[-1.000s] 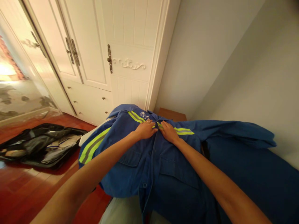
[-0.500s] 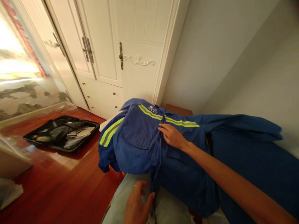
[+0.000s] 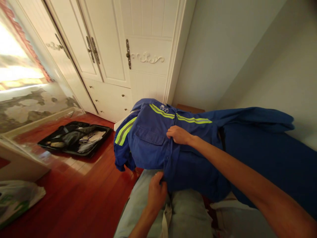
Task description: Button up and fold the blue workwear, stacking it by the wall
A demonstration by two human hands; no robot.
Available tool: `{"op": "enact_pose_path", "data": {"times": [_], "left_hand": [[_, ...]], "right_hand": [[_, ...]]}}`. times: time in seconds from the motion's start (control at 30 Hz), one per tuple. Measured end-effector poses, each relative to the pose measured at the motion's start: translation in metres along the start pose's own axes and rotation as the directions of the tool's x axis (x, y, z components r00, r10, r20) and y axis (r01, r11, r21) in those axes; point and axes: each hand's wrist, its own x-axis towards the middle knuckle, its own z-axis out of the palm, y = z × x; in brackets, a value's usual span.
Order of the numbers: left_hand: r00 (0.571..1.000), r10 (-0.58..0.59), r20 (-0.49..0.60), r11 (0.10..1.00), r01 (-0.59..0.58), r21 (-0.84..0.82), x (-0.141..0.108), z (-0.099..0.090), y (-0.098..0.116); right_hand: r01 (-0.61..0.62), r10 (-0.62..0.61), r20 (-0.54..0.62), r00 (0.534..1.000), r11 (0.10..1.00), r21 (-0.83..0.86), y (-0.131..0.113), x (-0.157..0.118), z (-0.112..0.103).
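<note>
Here, the right hand point(image 3: 180, 135) grips the jacket point(image 3: 148, 153) mid-front; the left hand point(image 3: 157, 191), apart, pinches its bottom edge.

Matt, softly creased cloth for the jacket point(image 3: 148, 152), with smoother, reflective-looking strips point(image 3: 125, 131). Soft matt cloth for the trousers point(image 3: 190, 211). Glossy, wood-like floor point(image 3: 81, 195). Smooth, softly shiny wardrobe point(image 3: 151, 19) with dark metal handles point(image 3: 128, 54). Rough, flaking wall point(image 3: 27, 101). Thin, crinkled plastic for the bag point(image 3: 18, 198).
</note>
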Motion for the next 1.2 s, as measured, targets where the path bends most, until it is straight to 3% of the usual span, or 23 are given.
{"op": "enact_pose_path", "data": {"times": [0.07,0.13,0.2,0.27,0.43,0.53,0.6,0.67,0.77,0.87,0.93,1.03,1.2], "left_hand": [[1.000,-0.018,0.018,0.994,0.020,-0.107,0.000,-0.004,-0.004],[0.990,-0.106,0.093,0.967,0.125,-0.222,0.004,-0.007,-0.012],[0.959,-0.217,0.180,0.928,0.260,-0.266,0.009,-0.009,-0.022],[0.942,-0.281,0.181,0.909,0.322,-0.263,0.014,-0.010,-0.027],[0.977,-0.213,0.006,0.930,0.205,-0.307,0.016,-0.012,-0.022],[0.991,-0.113,0.072,0.950,0.129,-0.284,0.021,-0.007,-0.024],[0.990,-0.109,0.094,0.960,0.129,-0.248,0.029,-0.002,-0.032],[0.985,-0.161,0.055,0.963,0.170,-0.210,0.039,0.004,-0.043],[0.974,-0.225,-0.014,0.960,0.220,-0.173,0.048,0.010,-0.058],[0.953,-0.301,-0.049,0.929,0.281,-0.242,0.047,0.013,-0.071],[0.932,-0.363,-0.015,0.862,0.330,-0.385,0.044,0.013,-0.077],[0.927,-0.365,0.080,0.744,0.343,-0.574,0.042,0.011,-0.080],[0.911,-0.369,0.182,0.721,0.405,-0.562,0.037,0.008,-0.074]], "right_hand": [[-0.049,0.049,0.026,0.998,0.999,0.005,0.000,0.009,0.005],[-0.091,0.090,0.047,0.995,0.996,0.009,0.002,0.019,0.011],[-0.124,0.124,0.043,0.991,0.992,0.009,0.001,0.028,0.016],[-0.148,0.148,0.015,0.989,0.989,0.009,0.000,0.031,0.019],[-0.174,0.176,-0.121,0.977,0.984,0.028,-0.009,0.011,0.009],[-0.153,0.167,-0.237,0.957,0.985,0.076,-0.012,-0.007,0.002],[-0.106,0.137,-0.303,0.943,0.987,0.118,-0.009,-0.020,0.004],[-0.099,0.141,-0.307,0.941,0.984,0.148,-0.002,-0.035,0.013],[-0.215,0.269,-0.241,0.932,0.949,0.230,0.010,-0.059,0.032],[-0.275,0.359,-0.215,0.908,0.899,0.341,0.019,-0.077,0.047],[-0.260,0.356,-0.218,0.909,0.891,0.371,0.020,-0.082,0.051],[-0.237,0.346,-0.245,0.906,0.892,0.384,0.020,-0.082,0.052],[-0.262,0.385,-0.277,0.880,0.882,0.392,0.024,-0.081,0.056]]}}
